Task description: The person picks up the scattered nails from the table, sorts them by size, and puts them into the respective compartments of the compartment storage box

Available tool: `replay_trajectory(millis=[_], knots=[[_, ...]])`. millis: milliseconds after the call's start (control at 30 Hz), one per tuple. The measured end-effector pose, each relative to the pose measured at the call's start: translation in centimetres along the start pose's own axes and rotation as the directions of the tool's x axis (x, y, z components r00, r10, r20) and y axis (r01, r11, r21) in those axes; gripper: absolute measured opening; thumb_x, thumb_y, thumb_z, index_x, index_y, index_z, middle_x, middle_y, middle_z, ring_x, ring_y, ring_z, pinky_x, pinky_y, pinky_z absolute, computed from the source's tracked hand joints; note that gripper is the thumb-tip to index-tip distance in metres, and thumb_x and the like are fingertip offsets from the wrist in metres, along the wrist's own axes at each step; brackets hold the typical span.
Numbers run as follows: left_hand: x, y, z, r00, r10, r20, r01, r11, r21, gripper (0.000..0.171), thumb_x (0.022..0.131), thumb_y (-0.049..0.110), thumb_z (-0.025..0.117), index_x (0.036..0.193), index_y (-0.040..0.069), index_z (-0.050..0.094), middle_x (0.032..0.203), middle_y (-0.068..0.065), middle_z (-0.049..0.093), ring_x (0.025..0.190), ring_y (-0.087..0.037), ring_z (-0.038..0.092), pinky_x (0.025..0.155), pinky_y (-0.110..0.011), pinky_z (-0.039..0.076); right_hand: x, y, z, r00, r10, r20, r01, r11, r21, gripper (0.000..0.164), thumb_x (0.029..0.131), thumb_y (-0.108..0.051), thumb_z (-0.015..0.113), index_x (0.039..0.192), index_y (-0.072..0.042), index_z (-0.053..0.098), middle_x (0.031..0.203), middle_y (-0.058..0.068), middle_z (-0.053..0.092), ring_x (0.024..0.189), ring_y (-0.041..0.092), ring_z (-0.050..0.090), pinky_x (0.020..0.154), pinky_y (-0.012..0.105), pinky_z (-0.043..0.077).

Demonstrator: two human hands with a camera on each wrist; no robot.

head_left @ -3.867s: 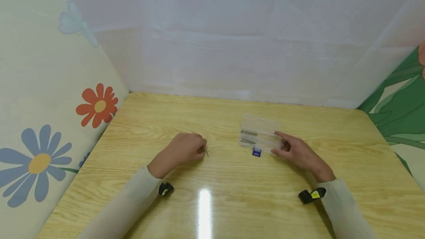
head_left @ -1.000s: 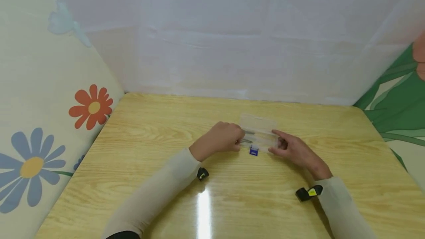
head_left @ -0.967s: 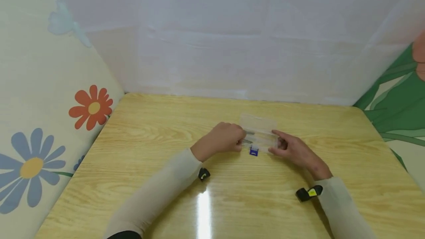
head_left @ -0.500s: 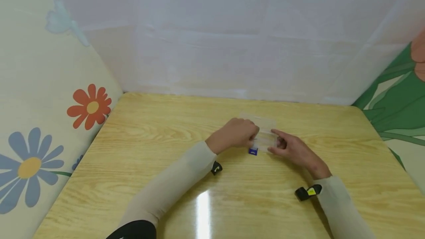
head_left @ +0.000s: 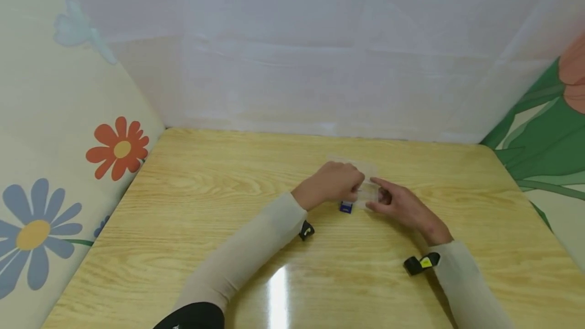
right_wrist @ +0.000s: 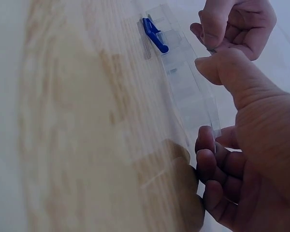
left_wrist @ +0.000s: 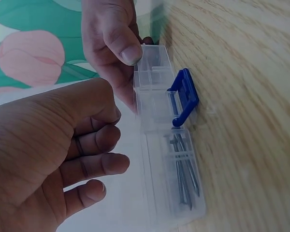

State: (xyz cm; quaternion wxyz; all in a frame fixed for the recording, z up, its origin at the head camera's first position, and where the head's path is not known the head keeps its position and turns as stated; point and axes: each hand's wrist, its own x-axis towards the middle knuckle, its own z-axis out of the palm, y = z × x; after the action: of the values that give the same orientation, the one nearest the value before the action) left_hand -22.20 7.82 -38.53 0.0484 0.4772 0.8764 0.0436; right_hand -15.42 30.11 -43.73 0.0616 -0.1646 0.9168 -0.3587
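A clear plastic compartment box [head_left: 368, 196] lies on the table with its lid raised at the back and its blue latch [left_wrist: 186, 96] hanging at the front. Several long nails [left_wrist: 183, 169] lie in its left-hand compartment. My left hand [head_left: 332, 183] is over the box, thumb and forefinger pinched together; a tiny metallic glint shows at those fingertips in the right wrist view, where earlier small nails stuck out. My right hand [head_left: 402, 207] holds the box's right end, thumb at the near side and forefinger at the far side.
The wood-grain table [head_left: 219, 166] spreads around the box. A white cloth backdrop [head_left: 274, 65] stands behind it, with flower-printed panels at left and right. A black camera [head_left: 307, 230] is strapped to the left wrist, another [head_left: 421, 264] to the right.
My left hand has moved right, from bare table to above the box's middle, bringing the small nails along. My right hand keeps its hold on the box's end; the head view has shifted slightly.
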Motion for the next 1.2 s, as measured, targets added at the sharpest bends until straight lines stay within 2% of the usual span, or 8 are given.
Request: replay_trajectory(millis=[133,267,467,633,867,1067,1200], knots=[[0.0,0.3,-0.2,1.000,-0.003,0.005,0.003,1.000,-0.011,0.004,0.092,0.020,0.070,0.092,0.018,0.068,0.087,0.007,0.062,0.073,-0.011,0.055,0.062,-0.027,0.046,0.0,0.0,0.0,1.000,0.003,0.003,-0.003,1.000,-0.007,0.069,0.098,-0.028,0.072,0.152,0.004,0.043,0.094,0.003,0.060,0.078,0.018,0.053,0.072,0.032,0.046],[-0.4,0.2,-0.2,1.000,-0.013,-0.001,0.013,1.000,-0.007,0.007,0.093,0.022,0.069,0.099,0.018,0.071,0.092,0.007,0.064,0.075,-0.011,0.056,0.063,-0.027,0.048,0.0,-0.2,-0.1,1.000,0.007,-0.001,-0.007,1.000,-0.025,0.070,0.098,-0.028,0.072,0.152,0.005,0.042,0.095,0.003,0.059,0.079,0.018,0.052,0.073,0.034,0.046],[-1.6,-0.4,-0.1,0.999,-0.029,-0.017,0.030,0.999,0.025,0.005,0.094,0.021,0.065,0.094,0.019,0.069,0.088,0.008,0.063,0.073,-0.011,0.056,0.059,-0.030,0.047,-0.1,-0.3,0.0,1.000,0.004,-0.009,-0.004,0.999,-0.046,0.071,0.097,-0.027,0.073,0.151,0.006,0.042,0.095,0.004,0.058,0.079,0.017,0.051,0.074,0.034,0.046],[-3.2,-1.0,-0.2,0.999,-0.038,-0.038,0.039,0.999,0.029,0.004,0.092,0.023,0.067,0.089,0.020,0.068,0.084,0.008,0.061,0.071,-0.011,0.055,0.057,-0.029,0.045,-0.1,-0.2,0.1,1.000,0.005,-0.020,-0.006,0.999,-0.046,0.070,0.096,-0.025,0.074,0.150,0.007,0.044,0.095,0.005,0.059,0.079,0.017,0.052,0.071,0.031,0.045],[-5.4,-1.5,-0.1,0.998,-0.056,-0.032,0.056,0.998,0.019,0.014,0.093,0.021,0.067,0.080,0.022,0.060,0.080,0.010,0.057,0.066,-0.009,0.049,0.053,-0.026,0.039,-0.1,-0.1,0.1,0.999,0.026,-0.031,-0.028,0.998,-0.056,0.069,0.095,-0.024,0.076,0.150,0.006,0.045,0.096,0.005,0.057,0.081,0.019,0.051,0.072,0.033,0.045],[-7.9,-2.3,0.2,0.995,-0.092,-0.047,0.093,0.996,0.009,0.005,0.093,0.019,0.065,0.089,0.022,0.067,0.085,0.011,0.060,0.067,-0.008,0.049,0.053,-0.027,0.041,0.0,-0.1,0.1,1.000,0.018,-0.017,-0.018,0.998,-0.053,0.071,0.095,-0.024,0.076,0.151,0.006,0.043,0.097,0.006,0.057,0.082,0.020,0.052,0.074,0.035,0.046],[-9.9,-3.0,0.4,0.990,-0.128,-0.053,0.129,0.992,0.000,0.005,0.095,0.020,0.065,0.094,0.021,0.070,0.087,0.010,0.060,0.069,-0.008,0.051,0.055,-0.029,0.044,0.0,-0.1,0.1,1.000,0.017,-0.010,-0.018,0.998,-0.054,0.072,0.095,-0.024,0.076,0.151,0.006,0.042,0.097,0.005,0.057,0.082,0.019,0.052,0.074,0.036,0.047]])
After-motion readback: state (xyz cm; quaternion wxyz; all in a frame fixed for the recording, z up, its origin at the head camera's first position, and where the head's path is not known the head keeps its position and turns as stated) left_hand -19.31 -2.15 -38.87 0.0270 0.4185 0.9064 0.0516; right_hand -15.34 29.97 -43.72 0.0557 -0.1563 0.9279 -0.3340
